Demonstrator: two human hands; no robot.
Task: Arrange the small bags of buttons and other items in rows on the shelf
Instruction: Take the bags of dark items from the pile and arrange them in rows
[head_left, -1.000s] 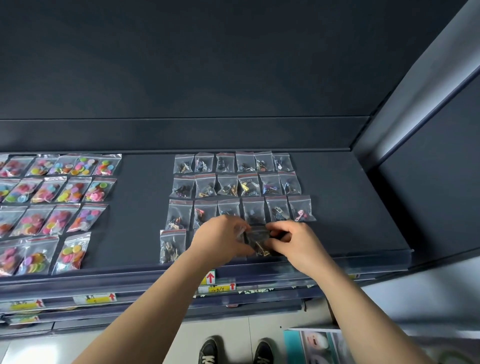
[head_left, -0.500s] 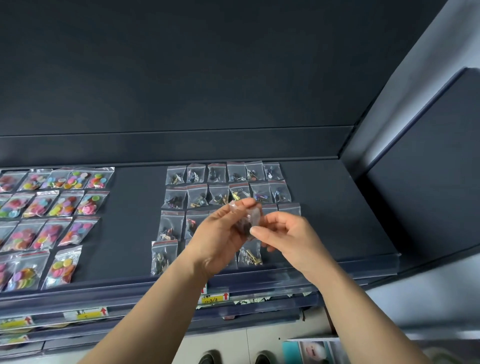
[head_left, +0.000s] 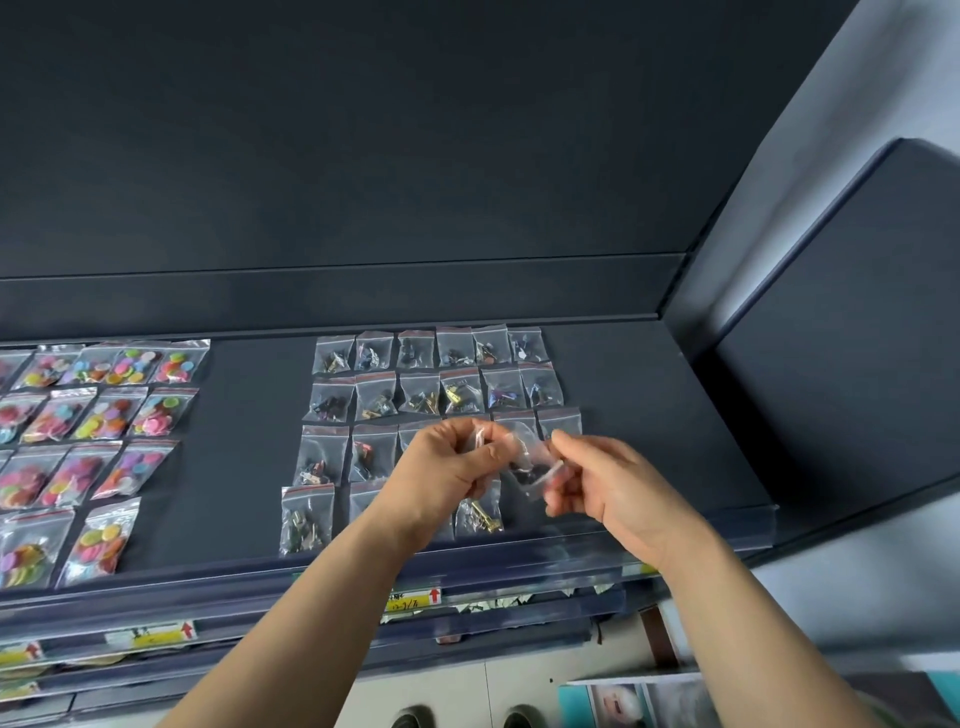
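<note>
Clear bag (head_left: 525, 458), held just above the shelf (head_left: 244, 467) near its front edge. Left hand (head_left: 441, 467) pinches the bag's 9 o'clock end and right hand (head_left: 613, 493) its 3 o'clock end; blur hides finger detail. Judged light, limp and slick, with loose contents: best taken by the sealed strip. Laid rows (head_left: 436, 387) lie at 12 o'clock and button bags (head_left: 104, 415) at 9 o'clock, well apart.

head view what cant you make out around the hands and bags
- Head view: clear bag between left hand and right hand is motion-blurred; contents unreadable.
- Row bags behind the hands: partly hidden.
- Button bags at left: cut by the frame edge.
- Yellow label: print too small.
</note>
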